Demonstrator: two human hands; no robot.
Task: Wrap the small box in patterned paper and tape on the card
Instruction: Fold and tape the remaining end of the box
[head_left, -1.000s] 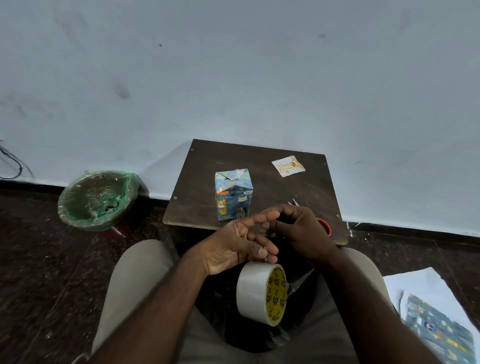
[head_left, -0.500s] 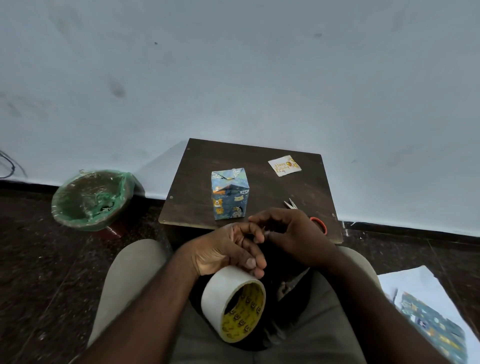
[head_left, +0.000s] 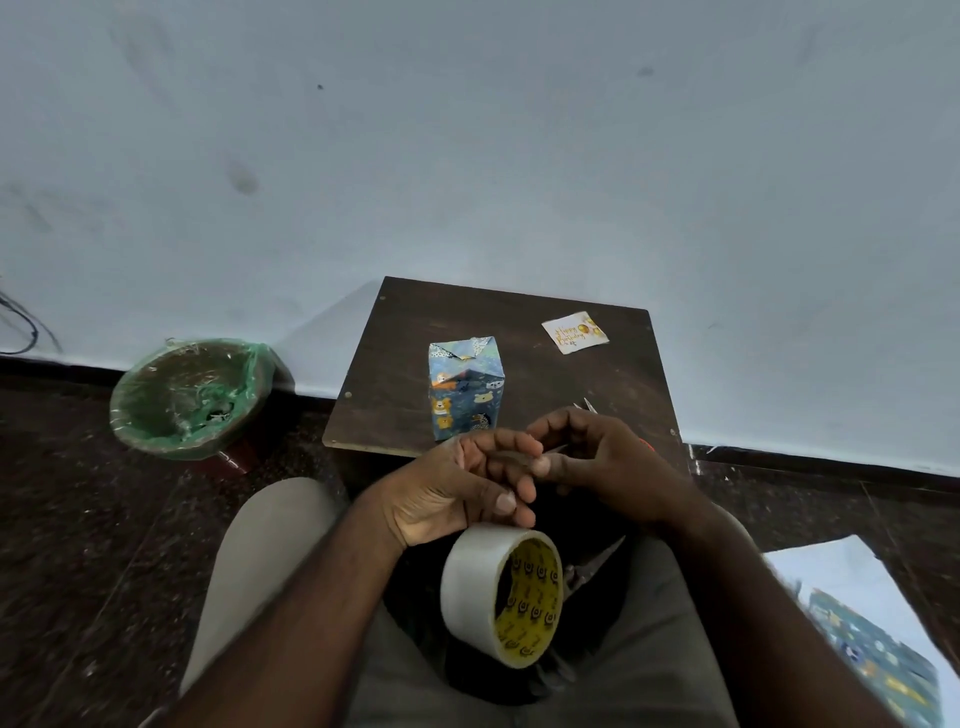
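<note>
The small box, wrapped in blue animal-print paper, stands upright on the dark wooden table. A white birthday card lies at the table's back right. My two hands meet just in front of the table's near edge. My left hand curls its lower fingers over the top of a clear tape roll with a yellow core, which hangs over my lap. My right hand pinches a thin strip of tape against my left fingers. The strip is barely visible.
Scissors with a red handle lie on the table behind my right hand, mostly hidden. A green-lined bin stands on the floor at the left. Leftover patterned paper lies on the floor at the right. A wall rises close behind the table.
The tape roll swung left and then back under my left hand. My left forefinger curled in, and both hands stayed together in front of the table.
</note>
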